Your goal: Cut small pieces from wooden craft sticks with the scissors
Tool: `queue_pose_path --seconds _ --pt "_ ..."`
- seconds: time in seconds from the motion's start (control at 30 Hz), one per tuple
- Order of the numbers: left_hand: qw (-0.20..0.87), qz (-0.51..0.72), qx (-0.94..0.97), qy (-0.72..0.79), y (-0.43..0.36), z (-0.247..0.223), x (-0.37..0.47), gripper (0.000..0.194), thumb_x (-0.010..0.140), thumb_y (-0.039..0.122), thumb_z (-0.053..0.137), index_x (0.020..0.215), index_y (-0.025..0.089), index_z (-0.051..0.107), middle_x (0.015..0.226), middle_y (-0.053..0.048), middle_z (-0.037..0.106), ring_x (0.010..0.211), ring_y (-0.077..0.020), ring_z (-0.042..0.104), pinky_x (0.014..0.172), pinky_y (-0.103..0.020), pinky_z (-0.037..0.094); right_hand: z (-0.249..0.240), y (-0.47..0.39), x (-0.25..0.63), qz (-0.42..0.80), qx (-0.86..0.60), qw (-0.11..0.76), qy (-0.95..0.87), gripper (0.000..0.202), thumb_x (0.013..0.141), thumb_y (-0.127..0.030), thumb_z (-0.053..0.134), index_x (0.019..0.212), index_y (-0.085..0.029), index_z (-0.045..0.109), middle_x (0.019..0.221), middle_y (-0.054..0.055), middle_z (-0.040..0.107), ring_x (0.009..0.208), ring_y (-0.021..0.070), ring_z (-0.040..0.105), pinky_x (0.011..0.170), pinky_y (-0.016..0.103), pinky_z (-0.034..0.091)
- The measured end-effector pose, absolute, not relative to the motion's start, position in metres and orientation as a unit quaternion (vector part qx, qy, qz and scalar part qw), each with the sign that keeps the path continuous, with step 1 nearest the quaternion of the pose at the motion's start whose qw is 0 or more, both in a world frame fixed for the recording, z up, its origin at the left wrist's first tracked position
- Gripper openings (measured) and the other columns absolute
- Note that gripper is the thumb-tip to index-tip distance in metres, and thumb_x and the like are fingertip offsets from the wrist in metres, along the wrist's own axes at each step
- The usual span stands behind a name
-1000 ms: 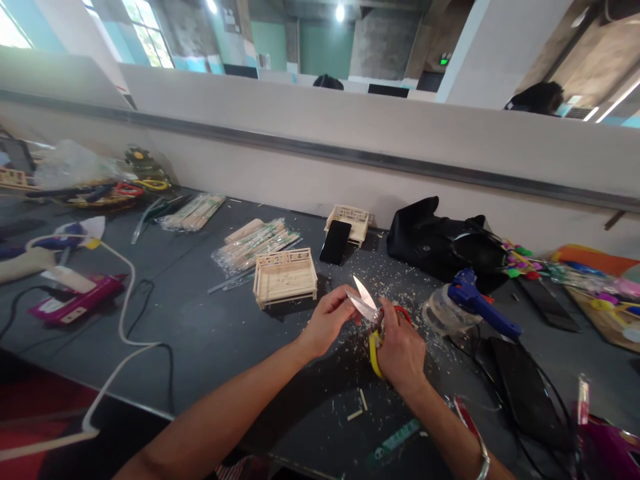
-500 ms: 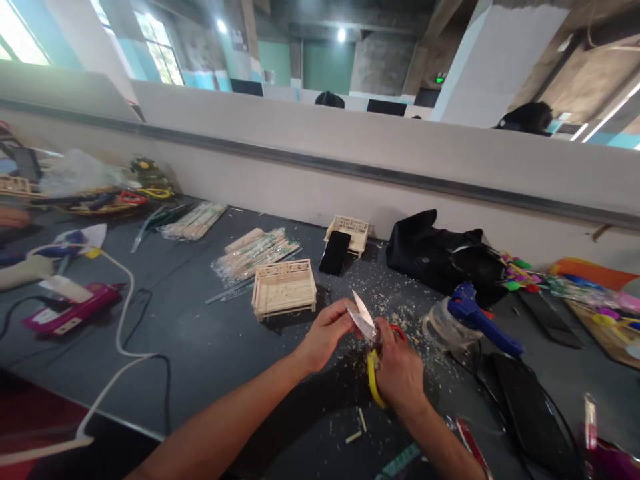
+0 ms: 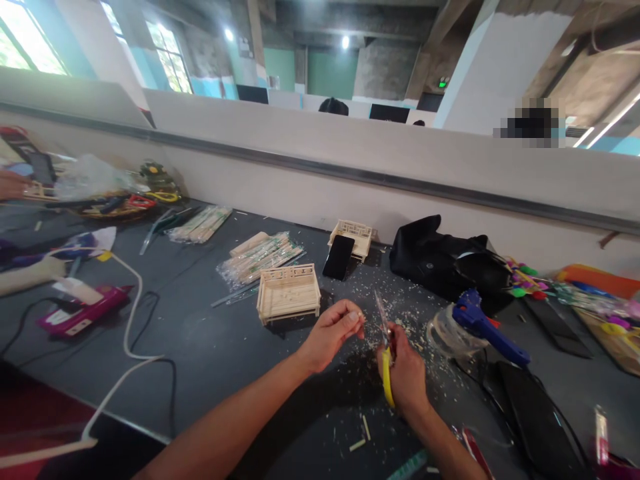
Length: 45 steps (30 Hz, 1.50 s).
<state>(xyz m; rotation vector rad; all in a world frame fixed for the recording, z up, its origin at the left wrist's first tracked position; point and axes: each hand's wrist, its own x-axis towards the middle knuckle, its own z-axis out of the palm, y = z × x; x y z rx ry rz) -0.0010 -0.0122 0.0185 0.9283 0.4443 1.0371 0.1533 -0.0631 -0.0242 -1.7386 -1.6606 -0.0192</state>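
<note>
Pale wood makes up two miniature benches, we note: the nearer bench [image 3: 289,299] stands on the counter [image 3: 193,340] just beyond the left hand [image 3: 333,333], and the farther bench [image 3: 361,231] is partly hidden by one black phone [image 3: 339,257]. We find that left hand closed to a pinch, one tiny pale piece [image 3: 361,314] at its fingertips. The right hand [image 3: 409,370] is curled around one pair of scissors [image 3: 387,373], blades pointing away. We count two wrapped stick bundles [image 3: 263,257], two loose short sticks [image 3: 357,445] and one blue glue gun [image 3: 470,310] on one clear jar [image 3: 450,331].
</note>
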Motion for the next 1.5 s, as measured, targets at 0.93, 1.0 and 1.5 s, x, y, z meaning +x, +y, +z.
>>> queue_pose_path --seconds 0.93,1.0,1.5 --pt "0.360 0.485 0.687 0.405 0.015 0.031 -0.028 0.011 0.078 0.026 0.054 0.070 0.018 0.056 0.061 0.002 0.051 0.057 -0.0110 0.045 0.054 -0.023 0.034 -0.015 -0.060 0.153 0.065 -0.665 0.423 -0.612 0.030 0.075 -0.035 0.042 0.094 -0.018 0.057 0.053 -0.004 0.055 0.042 0.0133 0.048 0.045 0.023 0.038" --pt "0.262 0.456 0.728 0.440 0.022 0.036 -0.040 0.007 0.077 0.019 0.052 0.070 0.019 0.055 0.063 0.002 0.053 0.059 -0.0120 0.047 0.056 -0.024 0.035 -0.014 -0.059 0.154 0.066 -0.665 0.430 -0.607 0.030 0.073 -0.035 0.042 0.092 -0.018 0.058 0.052 -0.005 0.052 0.042 0.0129 0.045 0.045 0.023 0.037" --pt "-0.086 0.142 0.805 0.569 0.028 0.032 -0.095 0.023 0.081 0.014 0.047 0.070 0.017 0.067 0.079 -0.011 0.067 0.087 -0.0271 0.056 0.077 -0.041 0.037 -0.026 -0.054 0.158 0.057 -0.658 0.444 -0.605 0.036 0.071 -0.037 0.045 0.096 -0.017 0.061 0.059 -0.001 0.057 0.048 0.0145 0.049 0.050 0.025 0.040"
